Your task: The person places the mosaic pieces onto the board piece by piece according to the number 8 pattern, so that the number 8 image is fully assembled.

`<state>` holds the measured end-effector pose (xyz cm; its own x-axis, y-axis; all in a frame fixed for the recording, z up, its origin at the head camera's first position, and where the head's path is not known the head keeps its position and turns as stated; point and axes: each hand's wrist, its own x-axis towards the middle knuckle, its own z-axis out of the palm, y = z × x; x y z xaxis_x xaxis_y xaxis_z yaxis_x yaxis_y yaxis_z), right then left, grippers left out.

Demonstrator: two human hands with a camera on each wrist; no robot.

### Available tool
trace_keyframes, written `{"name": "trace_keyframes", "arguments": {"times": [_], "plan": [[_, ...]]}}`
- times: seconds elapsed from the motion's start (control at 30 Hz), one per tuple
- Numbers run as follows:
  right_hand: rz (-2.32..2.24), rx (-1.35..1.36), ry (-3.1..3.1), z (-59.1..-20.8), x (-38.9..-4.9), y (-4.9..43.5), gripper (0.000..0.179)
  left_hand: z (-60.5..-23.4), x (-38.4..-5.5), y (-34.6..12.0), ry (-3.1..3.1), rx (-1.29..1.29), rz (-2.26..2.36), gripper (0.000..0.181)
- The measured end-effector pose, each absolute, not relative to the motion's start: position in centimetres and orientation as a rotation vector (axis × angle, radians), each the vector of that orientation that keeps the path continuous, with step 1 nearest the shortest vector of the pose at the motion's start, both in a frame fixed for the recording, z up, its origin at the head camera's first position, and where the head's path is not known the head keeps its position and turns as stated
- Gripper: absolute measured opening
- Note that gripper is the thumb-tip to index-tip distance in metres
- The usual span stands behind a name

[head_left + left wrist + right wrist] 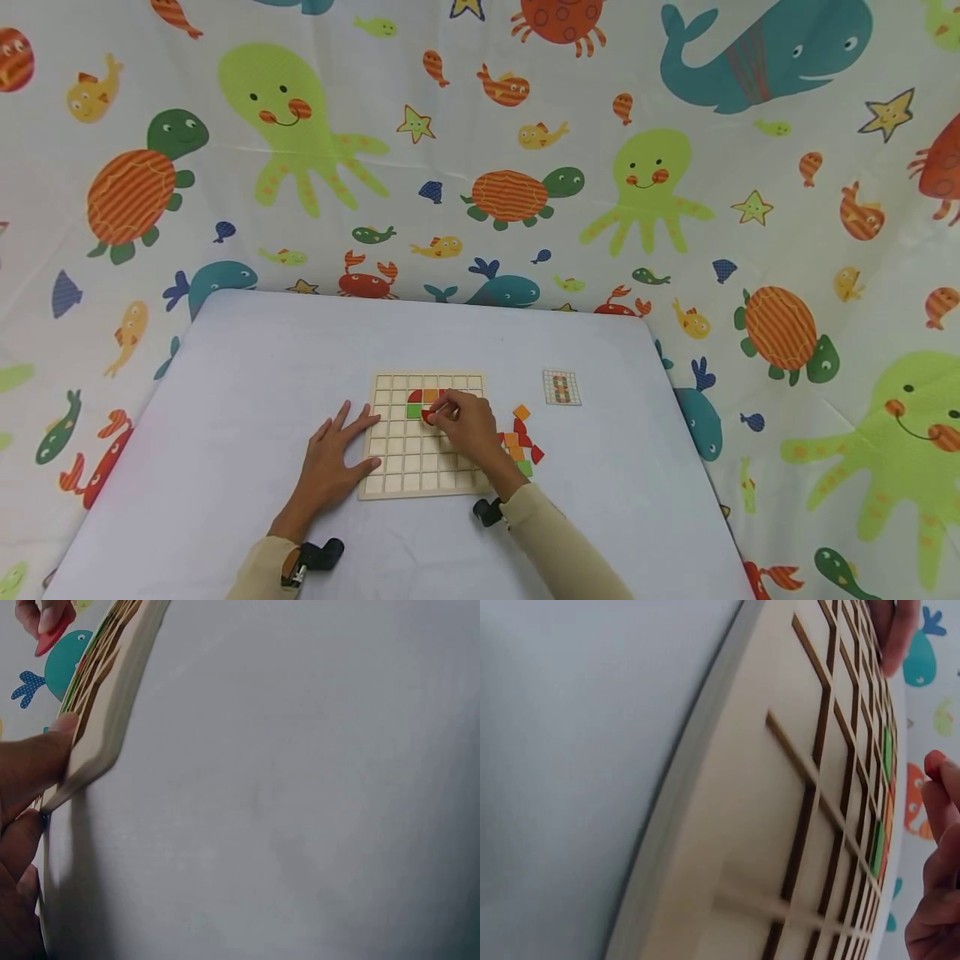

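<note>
A pale wooden grid board (392,464) lies on the white table. My left hand (330,462) rests at its left edge with fingers spread, and the thumb touches the rim in the left wrist view. Over the board's upper middle, my right hand (468,429) pinches a small red piece (427,417) between thumb and fingertips. Set in the grid are a red rounded piece (416,397), an orange square (430,395) and a green square (414,411). A second green piece (877,847) shows in the right wrist view; my right hand hides part of the grid in the head view.
Loose orange, red and green pieces (517,440) lie on the table just right of the board, partly behind the right wrist. Farther back to the right is a small pattern card (562,388). A sea-animal printed cloth (465,108) hangs behind the table.
</note>
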<state>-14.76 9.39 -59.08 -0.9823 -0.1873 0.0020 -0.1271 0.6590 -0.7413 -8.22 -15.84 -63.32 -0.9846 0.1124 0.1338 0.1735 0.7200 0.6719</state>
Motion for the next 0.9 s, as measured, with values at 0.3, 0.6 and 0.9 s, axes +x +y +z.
{"name": "trace_keyframes", "arguments": {"times": [0.3,0.6,0.9], "plan": [[-1.045,-0.262,2.793,-59.8,-14.4,7.0,0.01,-63.2,-8.3,-16.0,-2.88,-0.227,-1.144,0.072],[-0.964,-0.238,2.861,-60.0,-14.5,6.3,0.011,-63.3,-8.4,-15.9,-2.877,-0.229,-1.125,0.072],[-0.966,-0.299,2.84,-59.7,-14.4,6.6,0.01,-63.2,-8.3,-15.9,-2.87,-0.231,-1.13,0.071]]}}
